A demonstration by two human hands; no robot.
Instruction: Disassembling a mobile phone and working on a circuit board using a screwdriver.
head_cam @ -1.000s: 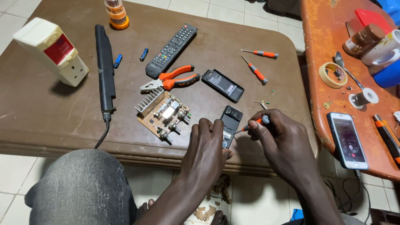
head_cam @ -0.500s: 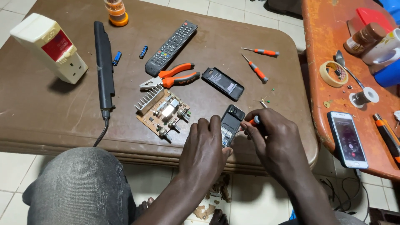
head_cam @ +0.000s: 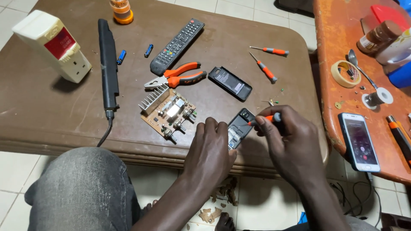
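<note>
Left hand [head_cam: 209, 147] pins small opened black phone [head_cam: 238, 128], long axis toward tabletop's far-right; right hand [head_cam: 291, 143] fingers grip orange-handled screwdriver [head_cam: 263, 120], tip at top end

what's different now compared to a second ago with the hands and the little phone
The right hand has swung its orange-handled screwdriver over so the tip now meets the small opened phone. The left hand still steadies the phone. Pliers, circuit board and remote control have not moved.
</note>
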